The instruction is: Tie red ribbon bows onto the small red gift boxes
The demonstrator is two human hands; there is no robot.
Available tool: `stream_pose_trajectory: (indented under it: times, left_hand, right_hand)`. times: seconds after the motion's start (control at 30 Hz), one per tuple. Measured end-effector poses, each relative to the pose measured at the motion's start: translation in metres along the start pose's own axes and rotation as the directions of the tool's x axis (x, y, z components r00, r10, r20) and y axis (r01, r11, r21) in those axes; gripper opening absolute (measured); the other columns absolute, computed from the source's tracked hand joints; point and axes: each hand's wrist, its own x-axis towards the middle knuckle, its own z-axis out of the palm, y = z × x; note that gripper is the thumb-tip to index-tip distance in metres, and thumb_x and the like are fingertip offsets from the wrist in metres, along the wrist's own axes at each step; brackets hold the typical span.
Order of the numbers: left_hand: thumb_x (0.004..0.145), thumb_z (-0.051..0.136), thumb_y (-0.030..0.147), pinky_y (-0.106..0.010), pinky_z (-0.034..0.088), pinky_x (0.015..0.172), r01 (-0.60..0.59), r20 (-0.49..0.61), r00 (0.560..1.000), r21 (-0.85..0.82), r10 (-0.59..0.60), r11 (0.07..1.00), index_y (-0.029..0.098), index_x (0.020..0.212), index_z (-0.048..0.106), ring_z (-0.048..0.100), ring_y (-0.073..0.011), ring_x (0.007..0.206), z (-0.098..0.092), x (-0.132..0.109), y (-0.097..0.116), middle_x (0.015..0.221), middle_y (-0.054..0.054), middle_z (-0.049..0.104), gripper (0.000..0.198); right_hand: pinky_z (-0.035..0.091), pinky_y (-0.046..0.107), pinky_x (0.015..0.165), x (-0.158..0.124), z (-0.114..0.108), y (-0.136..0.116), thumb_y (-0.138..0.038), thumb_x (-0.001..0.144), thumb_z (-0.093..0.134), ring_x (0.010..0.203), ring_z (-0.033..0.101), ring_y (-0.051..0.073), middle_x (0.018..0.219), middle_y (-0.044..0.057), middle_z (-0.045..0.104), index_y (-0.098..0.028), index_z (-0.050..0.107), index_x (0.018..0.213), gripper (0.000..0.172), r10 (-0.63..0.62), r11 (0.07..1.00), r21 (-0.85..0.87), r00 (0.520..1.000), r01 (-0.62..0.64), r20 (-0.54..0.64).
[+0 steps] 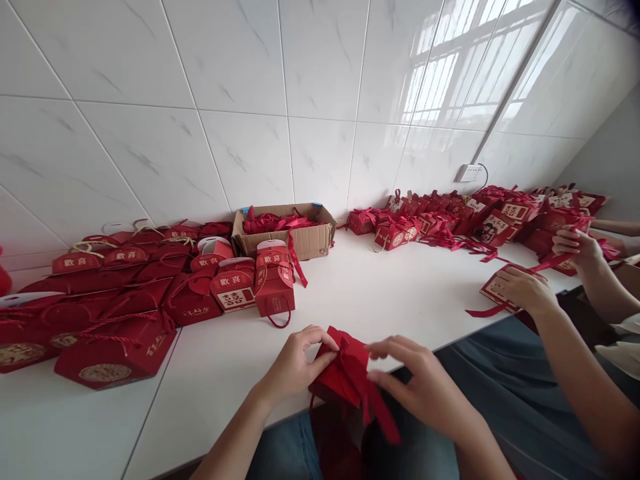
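At the table's front edge, just over my lap, is a small red gift box (327, 383) with a red ribbon (383, 417) tied round it. The ribbon's knot is on the upper side, and its tail hangs down to the right, blurred. My left hand (300, 360) grips the box from the left, thumb by the knot and fingers on the far edge. On the right side, my right hand (417, 380) is by the ribbon, thumb and fingers apart, fingertips close to the box's edge. Whether those fingertips touch the box I cannot tell.
Red gift boxes (120, 347) with cord handles stand in rows at left. A cardboard box (310, 241) of red ribbons is against the tiled wall. More ribboned boxes (397, 233) line the back right. At right, another person's hands (530, 290) work with ribbon and a red box.
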Motion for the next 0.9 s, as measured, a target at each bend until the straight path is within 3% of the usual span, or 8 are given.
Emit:
stream_pose_trajectory:
  times: [0.07,0.13,0.2,0.3,0.4,0.57,0.73,0.9]
  left_hand:
    - [0.083,0.057,0.021,-0.028,0.048,0.08,-0.005,0.019,1.0,0.018,0.004,1.0,0.021,0.083,0.065,0.061,-0.0166,0.085,-0.001,0.002,0.003,0.087,-0.003,0.065,0.007]
    - [0.083,0.057,0.021,-0.029,0.048,0.08,-0.019,0.028,0.999,0.042,0.018,0.999,0.021,0.083,0.065,0.061,-0.0167,0.085,-0.002,0.004,0.007,0.086,-0.002,0.065,0.008]
    - [0.083,0.057,0.02,-0.029,0.048,0.081,-0.04,0.04,0.999,0.063,0.037,0.997,0.022,0.083,0.066,0.061,-0.0165,0.085,-0.002,0.006,0.01,0.086,-0.002,0.065,0.009]
    - [0.083,0.056,0.02,-0.028,0.048,0.08,-0.057,0.062,0.997,0.106,0.051,0.993,0.022,0.083,0.066,0.061,-0.0168,0.085,-0.007,0.006,0.012,0.088,-0.002,0.066,0.01]
    - [0.083,0.056,0.021,-0.029,0.048,0.078,-0.041,0.057,0.998,0.19,0.031,0.981,0.023,0.082,0.066,0.06,-0.0178,0.083,-0.016,0.005,0.01,0.087,-0.002,0.065,0.01]
    - [0.084,0.054,0.022,-0.029,0.047,0.079,0.0,0.096,0.995,0.234,-0.023,0.972,0.022,0.083,0.061,0.057,-0.0178,0.085,-0.024,0.007,0.008,0.089,-0.002,0.061,0.007]
    - [0.089,0.047,0.028,-0.029,0.046,0.08,-0.036,0.179,0.984,0.241,-0.008,0.97,0.022,0.082,0.053,0.05,-0.0177,0.09,-0.02,0.011,0.011,0.089,-0.002,0.052,0.011]
    - [0.089,0.048,0.032,-0.03,0.045,0.089,-0.061,0.238,0.971,0.235,0.003,0.97,0.023,0.083,0.058,0.049,-0.0172,0.096,-0.018,0.013,0.009,0.095,-0.003,0.049,0.015]
  right_hand:
    - [0.05,0.032,0.069,0.011,-0.003,-0.001,-0.037,0.086,0.056,0.08,0.063,0.019,0.094,0.006,0.069,-0.023,0.062,0.106,0.025,0.066,0.993,0.094,0.998,-0.064,-0.023]
    - [0.051,0.029,0.062,0.025,0.003,0.001,-0.036,0.086,0.056,0.073,0.062,0.017,0.093,0.005,0.069,-0.022,0.06,0.108,0.027,0.092,0.977,0.192,0.995,-0.096,0.032]
    - [0.05,0.027,0.06,0.037,0.011,0.004,-0.031,0.084,0.058,0.068,0.061,0.015,0.088,0.003,0.069,-0.021,0.058,0.107,0.026,0.074,0.963,0.251,0.99,-0.101,0.116]
    - [0.049,0.025,0.06,0.045,0.018,0.008,-0.023,0.084,0.055,0.065,0.058,0.013,0.078,0.0,0.065,-0.021,0.059,0.102,0.019,0.02,0.953,0.296,0.991,-0.058,0.129]
    - [0.049,0.026,0.065,0.042,0.014,0.011,-0.016,0.087,0.048,0.071,0.058,0.014,0.08,0.001,0.062,-0.023,0.064,0.101,0.022,-0.096,0.969,0.239,0.989,0.068,0.108]
    - [0.049,0.026,0.067,0.035,0.01,0.019,-0.002,0.085,0.037,0.076,0.055,0.014,0.089,0.004,0.052,-0.03,0.069,0.107,0.048,-0.248,0.968,0.098,0.945,0.232,0.215]
    - [0.049,0.026,0.071,0.033,0.014,0.023,0.006,0.079,0.035,0.084,0.053,0.014,0.093,0.004,0.047,-0.034,0.067,0.113,0.061,-0.295,0.955,0.049,0.926,0.292,0.237]
    - [0.05,0.027,0.072,0.032,0.014,0.022,0.005,0.08,0.039,0.082,0.053,0.014,0.093,0.005,0.047,-0.034,0.069,0.11,0.058,-0.295,0.953,0.013,0.92,0.301,0.257]
